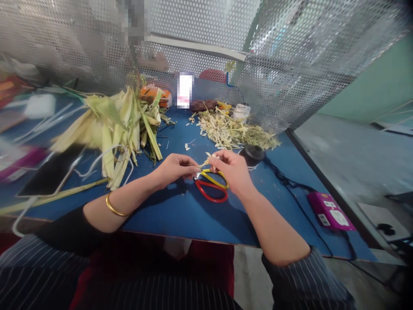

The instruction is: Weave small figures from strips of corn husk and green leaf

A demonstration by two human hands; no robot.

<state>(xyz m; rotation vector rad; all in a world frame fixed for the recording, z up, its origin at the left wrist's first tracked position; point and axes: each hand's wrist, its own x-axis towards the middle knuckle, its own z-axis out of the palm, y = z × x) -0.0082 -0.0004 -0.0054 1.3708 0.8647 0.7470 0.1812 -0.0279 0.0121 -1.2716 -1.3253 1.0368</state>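
Between my two hands is a small, pale piece of corn husk (209,160), knotted or folded at its middle. My left hand (177,168) pinches its thin, stem-like end between thumb and fingers. On its wider end, the fingertips of my right hand (232,171) are closed. Just below lies a pair of scissors (212,199) with one red and one yellow handle loop; my left fingers partly hide the blades. Farther off, long green-yellow corn husks (111,125) are heaped to the left. Small husk scraps (226,129) form a pile to the right.
A purple power strip (331,211) with black cords sits at the table's right. Near it stands a round black object (252,153). A phone (51,172) on a white cable lies left. A lit screen (185,90) stands before the perforated metal panel (200,26).
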